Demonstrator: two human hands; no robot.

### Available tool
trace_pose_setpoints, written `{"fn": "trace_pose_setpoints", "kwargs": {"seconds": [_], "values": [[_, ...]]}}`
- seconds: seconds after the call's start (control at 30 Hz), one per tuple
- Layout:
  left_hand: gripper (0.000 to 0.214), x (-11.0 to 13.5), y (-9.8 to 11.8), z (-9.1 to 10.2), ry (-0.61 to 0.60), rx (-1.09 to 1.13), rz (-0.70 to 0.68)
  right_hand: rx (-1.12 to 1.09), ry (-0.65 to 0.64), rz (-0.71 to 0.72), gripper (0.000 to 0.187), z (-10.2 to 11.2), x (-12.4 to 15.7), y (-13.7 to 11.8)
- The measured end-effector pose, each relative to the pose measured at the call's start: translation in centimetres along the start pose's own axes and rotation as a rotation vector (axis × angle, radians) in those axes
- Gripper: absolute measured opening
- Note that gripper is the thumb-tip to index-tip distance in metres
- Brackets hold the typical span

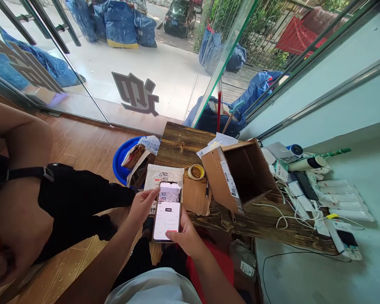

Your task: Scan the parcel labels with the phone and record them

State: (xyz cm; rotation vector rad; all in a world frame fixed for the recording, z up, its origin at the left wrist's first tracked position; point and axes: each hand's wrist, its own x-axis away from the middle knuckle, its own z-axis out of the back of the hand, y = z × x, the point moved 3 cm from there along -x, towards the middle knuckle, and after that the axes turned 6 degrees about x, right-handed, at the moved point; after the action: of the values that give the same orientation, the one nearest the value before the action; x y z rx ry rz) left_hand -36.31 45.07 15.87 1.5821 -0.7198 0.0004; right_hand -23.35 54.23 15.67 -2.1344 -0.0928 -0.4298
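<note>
A smartphone with a lit screen is held over the near edge of a dark wooden table. My right hand grips its lower right side, thumb across the bottom of the screen. My left hand holds the upper left edge, fingers curled against it. Just beyond the phone lies a white plastic parcel with handwritten numbers, and the phone's screen shows the same parcel.
An open cardboard box lies on its side at the table's right, with a tape roll, a corrugated card piece and papers nearby. White cables and rolled items crowd the right ledge. A blue basin with parcels sits on the floor. Another person in black crouches at left.
</note>
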Motion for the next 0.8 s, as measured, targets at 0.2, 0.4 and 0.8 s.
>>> {"fn": "trace_pose_setpoints", "kwargs": {"seconds": [0.2,0.4,0.8], "values": [[0.050,-0.4,0.4,-0.1,0.084,-0.089,0.027,0.092,0.035,0.000,0.084,0.3,0.0,0.2],[0.045,0.1,0.4,-0.2,0.065,-0.071,0.018,0.035,0.132,-0.030,0.061,0.4,-0.4,0.6],[0.054,-0.1,-0.5,0.1,0.045,-0.097,0.047,-0.071,0.348,-0.034,0.048,0.6,-1.5,1.5]]}}
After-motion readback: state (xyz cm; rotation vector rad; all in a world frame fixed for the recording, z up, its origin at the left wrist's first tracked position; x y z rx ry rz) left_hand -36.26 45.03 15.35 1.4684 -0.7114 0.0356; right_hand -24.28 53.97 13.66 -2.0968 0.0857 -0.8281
